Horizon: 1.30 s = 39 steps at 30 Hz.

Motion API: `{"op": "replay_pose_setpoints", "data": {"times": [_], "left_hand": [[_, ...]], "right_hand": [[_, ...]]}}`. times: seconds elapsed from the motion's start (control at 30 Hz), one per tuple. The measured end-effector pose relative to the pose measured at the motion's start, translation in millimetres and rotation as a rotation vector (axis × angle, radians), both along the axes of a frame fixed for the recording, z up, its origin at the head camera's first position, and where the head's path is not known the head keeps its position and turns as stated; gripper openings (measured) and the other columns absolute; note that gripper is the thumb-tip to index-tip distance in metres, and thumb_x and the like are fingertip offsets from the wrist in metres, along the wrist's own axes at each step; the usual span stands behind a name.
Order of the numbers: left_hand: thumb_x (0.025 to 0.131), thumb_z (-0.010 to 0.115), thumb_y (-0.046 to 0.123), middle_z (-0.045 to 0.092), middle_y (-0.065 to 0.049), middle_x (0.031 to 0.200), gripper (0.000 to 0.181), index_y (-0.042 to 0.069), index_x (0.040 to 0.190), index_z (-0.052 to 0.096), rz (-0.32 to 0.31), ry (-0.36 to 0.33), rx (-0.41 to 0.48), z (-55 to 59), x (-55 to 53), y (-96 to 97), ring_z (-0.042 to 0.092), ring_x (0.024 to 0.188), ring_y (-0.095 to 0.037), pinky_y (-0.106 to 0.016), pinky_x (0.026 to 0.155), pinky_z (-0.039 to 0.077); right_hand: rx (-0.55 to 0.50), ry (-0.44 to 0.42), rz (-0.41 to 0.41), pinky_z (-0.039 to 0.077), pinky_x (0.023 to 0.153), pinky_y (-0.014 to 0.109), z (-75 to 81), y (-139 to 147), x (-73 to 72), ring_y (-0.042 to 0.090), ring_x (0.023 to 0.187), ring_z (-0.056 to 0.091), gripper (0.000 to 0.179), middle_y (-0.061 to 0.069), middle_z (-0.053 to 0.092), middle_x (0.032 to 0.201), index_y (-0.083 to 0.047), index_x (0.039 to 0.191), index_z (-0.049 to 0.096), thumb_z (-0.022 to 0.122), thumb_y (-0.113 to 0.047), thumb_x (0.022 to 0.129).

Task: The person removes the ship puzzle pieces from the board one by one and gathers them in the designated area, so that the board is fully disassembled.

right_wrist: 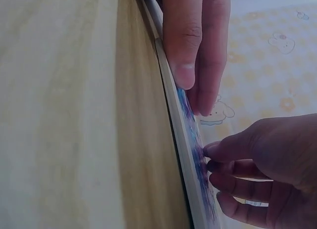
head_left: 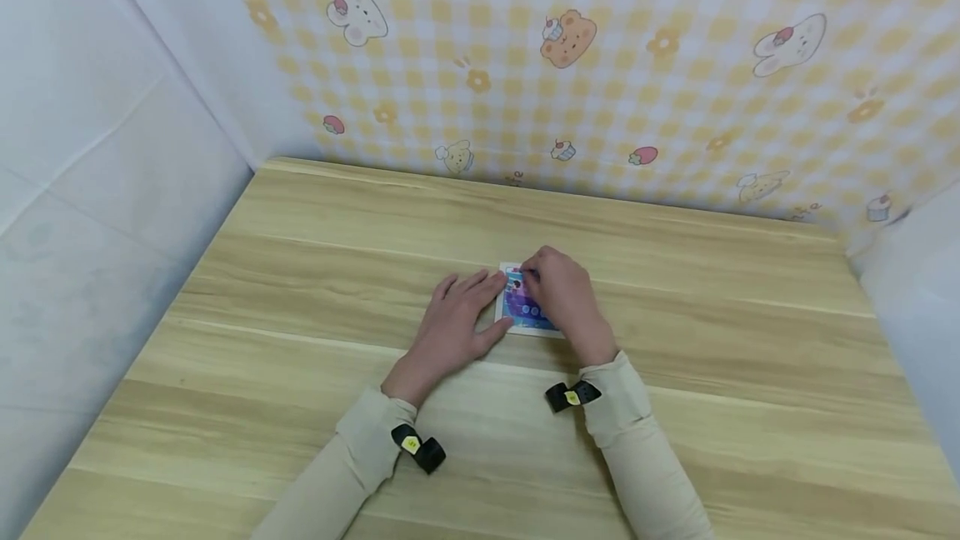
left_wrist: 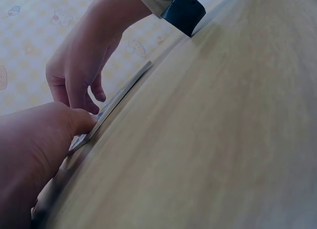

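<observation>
A small flat picture board with a pale border and a blue and purple print lies on the table. My left hand rests at its left side, fingers extended, with fingertips and thumb touching the border. Over the board's upper right part is my right hand, its fingers bent and the thumb close to the index finger at the printed face. In the right wrist view, the right fingertips meet the print of the thin board. Whether anything small sits between them is hidden.
The wood-grain table extends around the board on all sides. Behind it hangs a yellow checked cloth with cartoon animals, and a white wall stands at the left. Both wrists wear black straps over beige sleeves.
</observation>
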State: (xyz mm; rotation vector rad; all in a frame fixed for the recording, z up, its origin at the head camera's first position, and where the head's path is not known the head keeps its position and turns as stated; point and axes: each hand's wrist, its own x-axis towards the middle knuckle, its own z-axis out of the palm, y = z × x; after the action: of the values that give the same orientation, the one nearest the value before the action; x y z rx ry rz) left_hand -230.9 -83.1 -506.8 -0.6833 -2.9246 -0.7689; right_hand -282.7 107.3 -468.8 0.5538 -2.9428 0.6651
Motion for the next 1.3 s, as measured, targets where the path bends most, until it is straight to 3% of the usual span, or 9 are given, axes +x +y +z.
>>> {"op": "replay_pose_setpoints", "data": {"times": [0.2, 0.73, 1.0, 1.3], "left_hand": [[0.103, 0.057, 0.05, 0.045, -0.001, 0.161, 0.067, 0.016, 0.158, 0.044, 0.021, 0.008, -0.006, -1.6, -0.5, 1.3, 0.035, 0.152, -0.023, -0.06, 0.126, 0.007], [0.102, 0.058, 0.049, 0.046, 0.001, 0.16, 0.067, 0.017, 0.159, 0.044, 0.023, 0.002, -0.019, 1.2, 0.3, 1.9, 0.035, 0.152, -0.023, -0.061, 0.126, 0.005], [0.102, 0.058, 0.05, 0.045, 0.003, 0.16, 0.065, 0.018, 0.157, 0.047, 0.018, 0.006, -0.035, 3.0, 1.1, 1.1, 0.034, 0.152, -0.021, -0.06, 0.126, 0.005], [0.103, 0.056, 0.051, 0.044, 0.003, 0.161, 0.064, 0.018, 0.157, 0.046, 0.021, 0.0, -0.052, 4.1, 2.1, 1.1, 0.032, 0.153, -0.021, -0.061, 0.126, 0.006]], "right_hand": [[-0.062, -0.041, 0.001, 0.06, 0.084, 0.043, -2.1, -2.1, -3.1, 0.029, 0.088, 0.067, 0.019, 0.016, 0.068, 0.098, 0.005, 0.106, 0.076, 0.061, -0.005, 0.102], [-0.172, -0.089, -0.01, 0.057, 0.085, 0.044, -9.2, 2.8, -6.1, 0.029, 0.088, 0.061, 0.019, 0.016, 0.064, 0.101, 0.005, 0.103, 0.07, 0.057, -0.009, 0.103], [-0.281, -0.124, -0.005, 0.051, 0.068, 0.035, -9.4, 9.2, -4.0, 0.024, 0.077, 0.057, 0.013, 0.013, 0.064, 0.095, 0.002, 0.101, 0.07, 0.061, -0.007, 0.099], [-0.266, -0.139, 0.012, 0.049, 0.068, 0.034, -4.9, 9.8, -2.6, 0.023, 0.076, 0.056, 0.021, 0.014, 0.068, 0.099, 0.004, 0.109, 0.077, 0.063, -0.002, 0.095]]}}
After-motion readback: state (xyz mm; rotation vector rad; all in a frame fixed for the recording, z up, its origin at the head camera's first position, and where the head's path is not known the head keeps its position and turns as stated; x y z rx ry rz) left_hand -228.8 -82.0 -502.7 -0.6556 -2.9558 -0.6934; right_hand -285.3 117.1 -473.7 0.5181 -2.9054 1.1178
